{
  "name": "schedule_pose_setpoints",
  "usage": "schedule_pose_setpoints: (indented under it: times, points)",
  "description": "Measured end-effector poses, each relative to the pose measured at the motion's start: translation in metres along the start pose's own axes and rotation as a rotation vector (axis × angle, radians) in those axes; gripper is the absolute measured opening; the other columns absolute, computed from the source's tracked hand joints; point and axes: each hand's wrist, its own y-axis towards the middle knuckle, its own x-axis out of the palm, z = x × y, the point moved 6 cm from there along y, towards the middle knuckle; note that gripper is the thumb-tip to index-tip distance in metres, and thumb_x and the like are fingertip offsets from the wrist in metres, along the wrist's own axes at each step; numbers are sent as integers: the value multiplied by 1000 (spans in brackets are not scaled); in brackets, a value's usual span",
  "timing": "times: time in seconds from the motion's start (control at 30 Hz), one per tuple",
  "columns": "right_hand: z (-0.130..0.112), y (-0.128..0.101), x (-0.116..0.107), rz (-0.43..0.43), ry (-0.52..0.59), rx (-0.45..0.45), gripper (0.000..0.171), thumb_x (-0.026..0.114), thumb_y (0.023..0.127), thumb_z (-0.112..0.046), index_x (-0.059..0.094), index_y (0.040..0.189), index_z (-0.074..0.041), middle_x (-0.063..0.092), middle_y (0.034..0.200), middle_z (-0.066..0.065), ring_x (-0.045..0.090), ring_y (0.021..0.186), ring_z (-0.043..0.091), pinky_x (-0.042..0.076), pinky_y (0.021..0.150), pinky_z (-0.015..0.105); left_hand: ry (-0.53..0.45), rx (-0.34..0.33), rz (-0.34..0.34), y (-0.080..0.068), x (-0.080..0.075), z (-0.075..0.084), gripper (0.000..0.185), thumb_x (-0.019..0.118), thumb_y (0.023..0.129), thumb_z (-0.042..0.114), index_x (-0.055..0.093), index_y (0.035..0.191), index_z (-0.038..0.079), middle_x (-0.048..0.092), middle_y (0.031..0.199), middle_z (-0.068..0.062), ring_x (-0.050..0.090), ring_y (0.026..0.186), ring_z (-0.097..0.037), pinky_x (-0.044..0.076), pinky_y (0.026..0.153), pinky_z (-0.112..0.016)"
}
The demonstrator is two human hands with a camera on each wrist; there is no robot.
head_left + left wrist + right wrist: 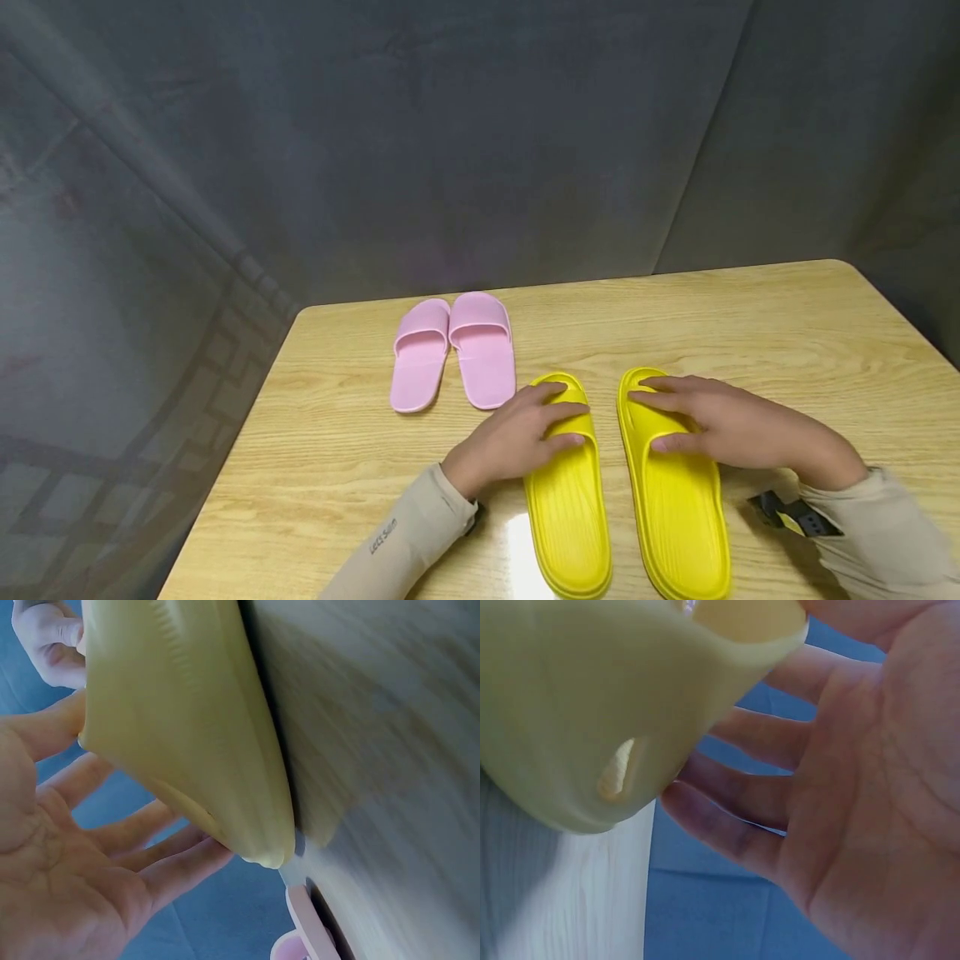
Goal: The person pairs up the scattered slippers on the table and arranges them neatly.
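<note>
Two yellow slippers lie side by side on the table, toes pointing away from me, with a gap between them. My left hand [517,437] rests its spread fingers on the strap of the left yellow slipper [573,525]. On the right yellow slipper [686,533], my right hand [731,425] touches the strap with extended fingers. In the left wrist view, fingers [184,870] reach along the edge of the slipper upper [180,712], palm away from it. The right wrist view has fingertips against the slipper's side [570,712], near a slot in it.
A pair of pink slippers, the left one [416,379] and the right one [486,371], sits farther back and left on the wooden table [315,467]. Dark grey cloth [480,150] hangs behind the table's back edge.
</note>
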Motion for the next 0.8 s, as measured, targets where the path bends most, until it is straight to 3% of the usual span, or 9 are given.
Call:
schedule_pose_setpoints:
  times: [0.2,0.47,0.8]
  points:
    - [-14,5,7,20,-45,-27,70,52,92,-67,53,145,-23,48,151,14,47,136,44,40,103,66,12,20,-35,-1,1,7,48,46,101,53,57,141,28,47,152,-11,43,143,-25,36,118,-40]
    - [-23,9,12,61,-57,-67,67,52,94,-63,53,145,-20,49,151,12,47,136,42,38,103,66,39,52,-26,0,1,11,49,45,102,53,57,141,27,50,150,-12,46,141,-25,38,117,-40]
    - [-16,4,13,20,45,-48,64,54,95,-60,47,149,-27,46,152,9,44,138,41,40,101,66,28,52,-14,-1,2,10,48,47,101,53,57,140,26,50,150,-10,49,139,-24,41,115,-38]
